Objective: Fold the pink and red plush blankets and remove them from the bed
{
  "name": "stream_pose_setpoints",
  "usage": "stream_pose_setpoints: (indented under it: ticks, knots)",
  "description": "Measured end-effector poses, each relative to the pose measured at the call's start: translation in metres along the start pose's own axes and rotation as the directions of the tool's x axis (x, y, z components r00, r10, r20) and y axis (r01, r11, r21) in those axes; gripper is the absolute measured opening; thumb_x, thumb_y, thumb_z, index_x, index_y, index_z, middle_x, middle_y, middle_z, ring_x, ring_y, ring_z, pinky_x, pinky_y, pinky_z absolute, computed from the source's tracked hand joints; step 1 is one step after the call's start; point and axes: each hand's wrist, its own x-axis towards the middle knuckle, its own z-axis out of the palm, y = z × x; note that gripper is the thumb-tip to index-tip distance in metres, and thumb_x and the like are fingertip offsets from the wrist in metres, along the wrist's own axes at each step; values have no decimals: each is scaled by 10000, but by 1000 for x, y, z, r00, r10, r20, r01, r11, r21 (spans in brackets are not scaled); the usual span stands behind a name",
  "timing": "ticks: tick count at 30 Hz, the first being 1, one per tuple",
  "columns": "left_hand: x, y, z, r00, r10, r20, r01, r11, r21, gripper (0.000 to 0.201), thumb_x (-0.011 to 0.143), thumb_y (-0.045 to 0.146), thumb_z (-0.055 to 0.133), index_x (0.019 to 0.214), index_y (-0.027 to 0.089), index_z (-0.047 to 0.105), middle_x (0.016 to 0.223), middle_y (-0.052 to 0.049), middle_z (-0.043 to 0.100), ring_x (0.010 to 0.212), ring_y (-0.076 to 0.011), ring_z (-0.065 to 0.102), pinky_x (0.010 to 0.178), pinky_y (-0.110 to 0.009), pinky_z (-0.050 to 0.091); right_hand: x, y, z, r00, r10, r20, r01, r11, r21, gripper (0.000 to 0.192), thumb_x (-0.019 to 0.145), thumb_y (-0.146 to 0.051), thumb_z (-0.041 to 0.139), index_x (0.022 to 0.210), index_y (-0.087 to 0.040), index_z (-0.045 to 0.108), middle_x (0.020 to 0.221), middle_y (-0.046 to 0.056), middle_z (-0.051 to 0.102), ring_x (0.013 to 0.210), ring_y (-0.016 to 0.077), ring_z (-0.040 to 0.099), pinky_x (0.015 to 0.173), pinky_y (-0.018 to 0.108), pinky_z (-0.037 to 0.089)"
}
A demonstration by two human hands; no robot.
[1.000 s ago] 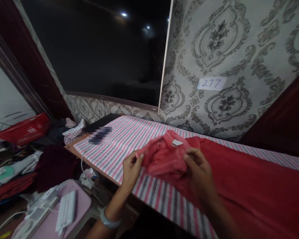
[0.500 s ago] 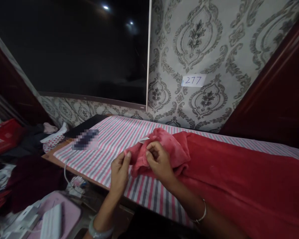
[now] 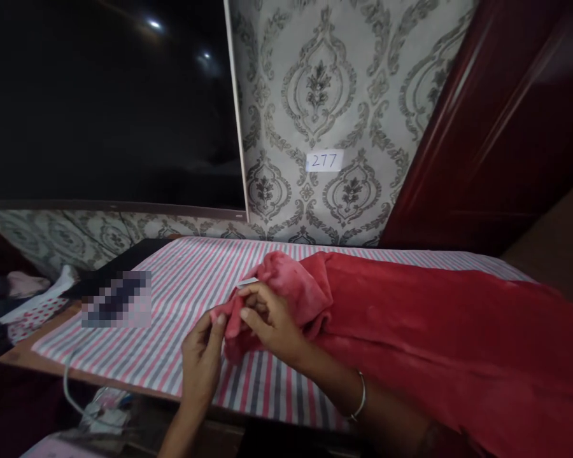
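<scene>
Patterned wallpaper [image 3: 363, 83] with a "277" label [image 3: 324, 160] backs the striped cloth [image 3: 191, 299] where I work. My left hand [image 3: 201, 362] pinches the near corner of the red fabric [image 3: 439, 343] between thumb and fingers, and my right hand [image 3: 267, 321] is closed on the bunched fold just beside it. From there the fabric spreads rightward over the stripes, with a dark screen [image 3: 105, 102] on the wall behind.
</scene>
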Motion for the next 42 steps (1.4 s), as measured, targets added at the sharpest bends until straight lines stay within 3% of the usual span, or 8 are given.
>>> stream_pose_setpoints:
  ticks: [10, 17, 21, 24, 27, 32, 36, 42]
  knots:
    - [5, -43, -48, 973, -99, 208, 91, 995, 48, 364, 820, 545, 651, 861, 185, 691, 773, -36, 678, 737, -209, 627, 675, -289, 513, 13, 54, -124, 969, 34, -244, -205, 665, -719, 331, 844, -289, 617, 1151, -180, 675, 1168, 142, 709, 1099, 314, 625, 991, 493, 481]
    - [-5, -10, -22, 939, 288, 190, -336, 890, 309, 361, 880, 413, 619, 1184, 219, 617, 1142, -98, 673, 977, -238, 675, 851, -373, 560, 16, 75, -116, 969, 124, -213, -243, 638, -730, 339, 845, -176, 588, 1169, -194, 685, 1125, 109, 742, 1057, 296, 671, 960, 459, 512]
    - [40, 8, -19, 918, 331, 217, -389, 857, 339, 355, 930, 394, 571, 1239, 219, 573, 1201, -116, 655, 1032, -241, 667, 892, -409, 562, 16, 51, -98, 996, -65, -58, 11, 751, -660, 307, 890, -101, 510, 1101, -220, 699, 1129, 72, 733, 1067, 227, 658, 957, 395, 513]
    - [81, 20, -10, 812, 406, 419, -552, 766, 328, 573, 918, 386, 571, 1442, 196, 438, 1465, -177, 528, 1314, -299, 543, 1088, -517, 450, 14, 24, -85, 966, -198, 166, 258, 762, -593, 285, 918, -87, 510, 1068, -224, 710, 1033, 63, 730, 979, 203, 653, 869, 348, 521]
    - [108, 33, 4, 600, 391, 698, -717, 651, 251, 667, 884, 333, 596, 1510, 205, 401, 1619, -158, 365, 1518, -323, 272, 1221, -568, 234, 13, 0, -78, 928, -252, 276, 367, 748, -553, 243, 936, -114, 529, 1026, -234, 719, 1002, 62, 717, 929, 208, 639, 819, 346, 516]
    - [124, 49, 19, 432, 226, 873, -774, 591, 230, 302, 809, 247, 616, 1094, 244, 718, 1562, -87, 478, 1509, -356, 276, 1215, -603, 159, 14, -14, -81, 919, -273, 284, 384, 782, -491, 336, 953, -114, 438, 1059, -248, 727, 1009, 66, 720, 945, 226, 638, 823, 387, 526]
    - [128, 67, 6, 550, 251, 797, -685, 681, 258, 237, 881, 385, 499, 888, 232, 680, 1045, -88, 733, 1062, -288, 641, 1046, -487, 416, 20, 4, -91, 951, -185, 249, 290, 812, -507, 432, 881, -114, 520, 1272, -231, 661, 1205, 91, 713, 1104, 245, 637, 958, 447, 503]
    - [133, 115, -40, 756, 484, 441, -654, 592, 471, 277, 873, 481, 460, 794, 244, 579, 763, -18, 633, 708, -207, 578, 726, -321, 464, 43, 45, -139, 993, -39, 115, 110, 677, -727, 658, 760, -44, 532, 1403, -180, 576, 1325, 121, 677, 1202, 265, 619, 1056, 458, 451]
